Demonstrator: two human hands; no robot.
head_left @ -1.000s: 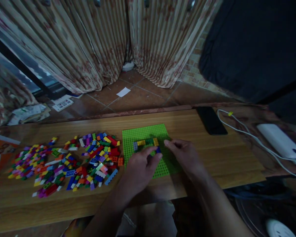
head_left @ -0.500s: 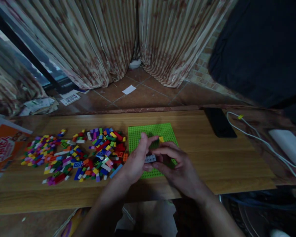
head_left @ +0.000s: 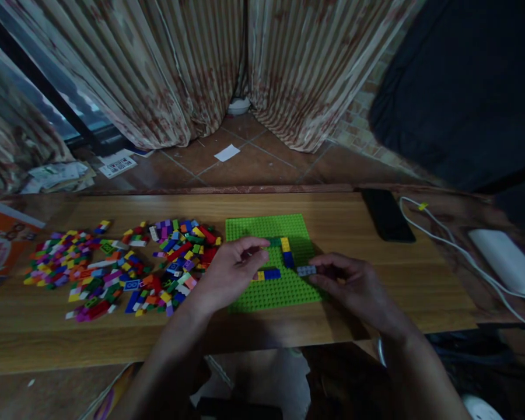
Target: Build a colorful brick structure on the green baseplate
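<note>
The right hand (head_left: pixel 359 286) is pinching a small grey brick (head_left: pixel 307 270) between thumb and fingertips, holding it just over the right part of the green baseplate (head_left: pixel 262 224). The left hand (head_left: pixel 227 274) is resting on the baseplate's left side, fingers loosely curled and gripping nothing I can make out, just beside a short row of yellow and blue bricks (head_left: pixel 269 274) already pressed onto the studs. A yellow-and-blue column (head_left: pixel 286 251) is standing a little farther back. A heap of loose coloured bricks (head_left: pixel 122 271) is lying on the wooden surface (head_left: pixel 376 315) to the left. A black phone (head_left: pixel 387 216) and white cable (head_left: pixel 455 248) are lying far right.
</note>
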